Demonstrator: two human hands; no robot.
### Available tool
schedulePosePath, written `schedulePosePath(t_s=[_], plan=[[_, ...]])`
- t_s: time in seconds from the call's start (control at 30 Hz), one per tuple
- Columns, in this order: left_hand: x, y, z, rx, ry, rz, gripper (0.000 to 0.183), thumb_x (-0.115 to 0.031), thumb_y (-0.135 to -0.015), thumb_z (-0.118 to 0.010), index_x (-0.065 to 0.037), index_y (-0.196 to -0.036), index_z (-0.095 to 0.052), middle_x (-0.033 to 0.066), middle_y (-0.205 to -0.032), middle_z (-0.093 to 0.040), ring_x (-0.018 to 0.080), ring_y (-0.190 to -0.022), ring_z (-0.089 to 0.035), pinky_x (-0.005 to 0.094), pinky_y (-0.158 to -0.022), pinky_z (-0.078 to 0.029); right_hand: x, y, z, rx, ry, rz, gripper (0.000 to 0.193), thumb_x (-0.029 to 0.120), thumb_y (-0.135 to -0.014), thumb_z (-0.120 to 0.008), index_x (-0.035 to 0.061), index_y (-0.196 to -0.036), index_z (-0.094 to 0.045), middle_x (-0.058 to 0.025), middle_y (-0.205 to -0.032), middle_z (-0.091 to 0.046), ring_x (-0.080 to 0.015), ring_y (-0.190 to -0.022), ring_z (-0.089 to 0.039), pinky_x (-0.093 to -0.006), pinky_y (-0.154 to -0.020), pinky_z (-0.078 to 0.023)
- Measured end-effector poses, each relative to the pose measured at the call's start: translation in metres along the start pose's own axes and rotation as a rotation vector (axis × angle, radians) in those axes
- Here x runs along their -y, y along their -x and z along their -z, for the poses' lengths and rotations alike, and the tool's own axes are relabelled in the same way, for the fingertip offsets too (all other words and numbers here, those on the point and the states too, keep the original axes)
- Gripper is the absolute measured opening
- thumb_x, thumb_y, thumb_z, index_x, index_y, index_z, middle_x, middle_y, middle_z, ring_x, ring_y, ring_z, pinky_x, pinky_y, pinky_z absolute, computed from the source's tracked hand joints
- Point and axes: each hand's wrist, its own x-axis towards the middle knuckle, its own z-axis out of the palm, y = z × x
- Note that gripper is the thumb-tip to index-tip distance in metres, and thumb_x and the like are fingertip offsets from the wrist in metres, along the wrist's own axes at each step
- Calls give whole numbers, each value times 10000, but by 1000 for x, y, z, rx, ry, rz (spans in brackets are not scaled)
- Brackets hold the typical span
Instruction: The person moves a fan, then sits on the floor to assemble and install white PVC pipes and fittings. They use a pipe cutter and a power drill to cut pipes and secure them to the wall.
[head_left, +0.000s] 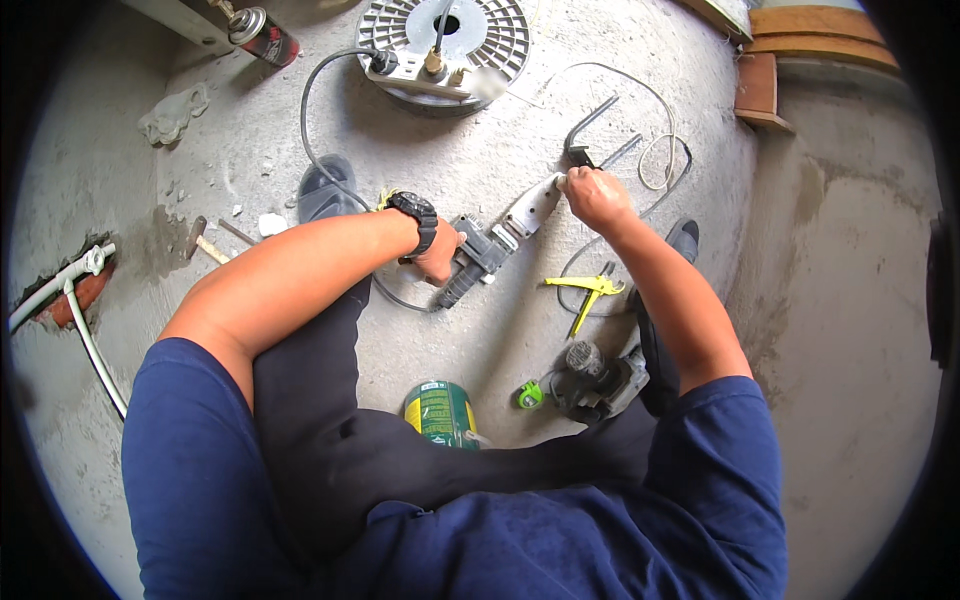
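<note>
A plastic-pipe welding iron (495, 245) lies slantwise in front of me, with a dark grip and a flat, pale, tapered heating plate (534, 205) pierced by small holes. My left hand (437, 255), a black watch at its wrist, is wrapped around the iron's body. At the plate's far tip my right hand (597, 198) is closed, fingers bent together. A small whitish piece shows beside those fingers, but what they grip is mostly hidden. Just beyond that hand is a dark metal stand (580, 155) with bent legs.
A yellow pipe cutter (590, 290), a green tape measure (530, 395), a dusty power tool (600, 380) and a green can (440, 412) are near my legs. Farther off are a cable reel (510, 40), power strip (410, 72), spray can (265, 38) and hammer (208, 243). Cables loop across the floor.
</note>
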Motion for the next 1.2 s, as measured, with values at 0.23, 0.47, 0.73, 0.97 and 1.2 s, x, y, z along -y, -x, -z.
schedulePosePath(t_s=[0.23, 0.47, 0.73, 0.97, 1.2], plan=[[1, 2, 8, 4, -15, 18, 1056, -325, -788, -692, -65, -1656, -150, 186, -906, -753, 300, -816, -736, 392, -737, -570, 4, -10, -9, -30, -31, -96, 330, 287, -996, -578, 12, -855, -692, -225, -854, -733, -382, -829, -737, -470, -762, -594], [5, -2, 2, -12, -25, 7, 1075, -327, -773, -693, -58, -1656, -141, 193, -917, -756, 303, -829, -741, 397, -742, -573, 16, -9, -16, -96, -18, -252, 398, 348, -1013, -563, 22, -827, -697, -215, -806, -738, -380, -787, -748, -480, -717, -601], [6, 7, 4, -4, 10, -15, 1115, -350, -752, -700, -54, -1656, -118, 227, -1018, -749, 347, -928, -733, 415, -822, -571, 22, -11, -2, -44, -47, -308, 481, 416, -1015, -575, 12, -785, -698, -224, -799, -735, -405, -773, -739, -488, -712, -595], [9, -7, 1, -11, -38, -71, 1120, -361, -756, -699, -6, -1644, -117, 216, -974, -756, 350, -924, -732, 426, -806, -564, 0, -19, 30, 56, 77, 61, 159, 171, -927, -611, 30, -927, -686, -177, -911, -708, -359, -869, -728, -460, -740, -594], [13, -25, -10, -32, -46, -92, 1154, -373, -760, -721, 64, -1621, -89, 214, -957, -758, 341, -906, -736, 424, -779, -573, -9, -28, 9, 123, 290, 279, 170, 68, -891, -542, 13, -893, -703, -168, -920, -707, -312, -853, -726, -423, -729, -595]])
